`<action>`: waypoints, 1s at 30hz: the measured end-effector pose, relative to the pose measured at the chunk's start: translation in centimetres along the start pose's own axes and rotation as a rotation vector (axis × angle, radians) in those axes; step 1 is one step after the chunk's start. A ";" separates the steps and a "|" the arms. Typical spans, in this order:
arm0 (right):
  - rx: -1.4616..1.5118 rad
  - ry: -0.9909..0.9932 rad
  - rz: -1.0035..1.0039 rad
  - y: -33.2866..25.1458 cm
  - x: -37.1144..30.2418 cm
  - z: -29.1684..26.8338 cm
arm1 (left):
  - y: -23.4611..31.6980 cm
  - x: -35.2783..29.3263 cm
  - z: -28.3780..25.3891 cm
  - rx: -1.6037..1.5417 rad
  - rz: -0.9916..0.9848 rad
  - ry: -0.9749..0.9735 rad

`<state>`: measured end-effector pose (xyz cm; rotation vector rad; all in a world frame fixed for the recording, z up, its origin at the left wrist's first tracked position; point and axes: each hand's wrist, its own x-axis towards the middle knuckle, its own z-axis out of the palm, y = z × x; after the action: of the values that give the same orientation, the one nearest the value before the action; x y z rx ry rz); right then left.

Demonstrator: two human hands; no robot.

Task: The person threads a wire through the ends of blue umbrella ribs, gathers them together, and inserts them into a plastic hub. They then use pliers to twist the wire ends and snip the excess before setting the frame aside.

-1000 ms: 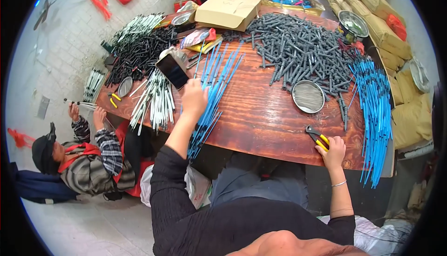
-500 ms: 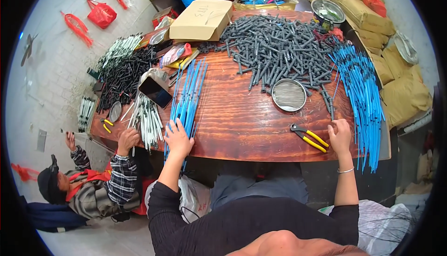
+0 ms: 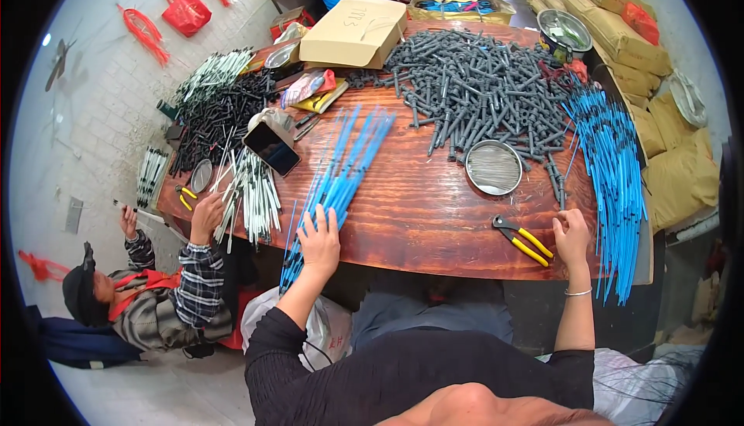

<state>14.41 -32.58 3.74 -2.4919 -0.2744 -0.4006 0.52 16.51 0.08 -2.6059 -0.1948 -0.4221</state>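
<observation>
- A person in a black top is working at a reddish-brown wooden counter (image 3: 418, 217), where a round metal dish (image 3: 496, 193) is holding fine, wire-like pieces.
- Left of the dish and nearer the person, the left hand (image 3: 318, 242) is lying palm down, fingers spreading wide, against a bundle of blue rods (image 3: 339, 190).
- The blue rods, also left of the dish, are pointing away from the person, their far ends blurring.
- Right of the dish and nearer the person, the right hand (image 3: 572, 236) is curling loosely at the end of a row of grey pieces (image 3: 555, 180); whether its fingers are gripping anything, one cannot tell.
- On the person's side of the dish, yellow-handled pliers (image 3: 535, 242) are resting just beside the right hand.
- Beyond the dish, a heap of grey plastic pieces (image 3: 480, 85) is spreading across the counter.
- Well right of the dish, a second blue bundle (image 3: 614, 201) is hanging past the near edge.
- Far left of the dish, a dark-screened phone (image 3: 271, 148) is standing tilted behind white rods (image 3: 254, 194).
- Farthest left of the dish, a co-worker (image 3: 167, 290) in a dark cap and plaid sleeves is holding up a slender piece.
</observation>
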 end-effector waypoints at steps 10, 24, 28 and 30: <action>0.133 -0.035 -0.148 -3.6 1.0 0.9 | -1.4 3.0 2.6 0.021 -0.018 0.051; 1.527 -0.778 -1.370 -20.6 2.9 -11.7 | -2.2 7.2 -3.8 -0.257 -0.170 -0.031; 1.042 -0.767 -1.037 -17.2 2.5 -9.0 | 0.0 4.9 -4.4 -0.465 -0.080 0.045; 0.400 -0.286 -0.620 -10.6 4.6 -4.6 | 1.3 3.7 -5.6 -0.618 -0.003 0.002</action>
<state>14.68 -26.30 14.53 -2.0193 -1.1383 -0.1974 2.85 12.91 5.38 -3.2074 -0.0721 -0.5551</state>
